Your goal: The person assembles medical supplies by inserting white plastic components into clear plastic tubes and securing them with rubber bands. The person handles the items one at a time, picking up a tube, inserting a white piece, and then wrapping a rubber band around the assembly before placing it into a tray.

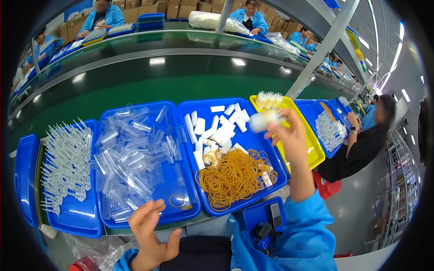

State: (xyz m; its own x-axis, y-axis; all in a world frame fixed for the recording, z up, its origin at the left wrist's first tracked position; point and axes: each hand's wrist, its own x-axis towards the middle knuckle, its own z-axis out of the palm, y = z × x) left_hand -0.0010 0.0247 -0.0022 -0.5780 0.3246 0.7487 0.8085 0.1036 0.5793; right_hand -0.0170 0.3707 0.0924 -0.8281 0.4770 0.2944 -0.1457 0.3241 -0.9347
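Observation:
My right hand (293,135) is raised over the right edge of a blue tray, its fingers closed on a whitish cylindrical bundle (262,121) blurred by motion. Beyond it, similar white bundles (269,100) stand at the far end of a yellow tray (312,151). My left hand (151,237) holds nothing, fingers spread, near the front rim of a blue tray (181,216) of clear plastic tubes (131,167). A loose rubber band (176,200) lies in that tray. White cylindrical pieces (219,131) and a heap of tan rubber bands (233,178) share the tray to its right.
At the left, a blue tray (72,221) holds white thin-stemmed parts (68,162). A green conveyor belt (181,79) runs behind the trays. A co-worker in black (368,135) sits at the right; others work across the belt. Below, a blue bin (253,217) holds dark objects.

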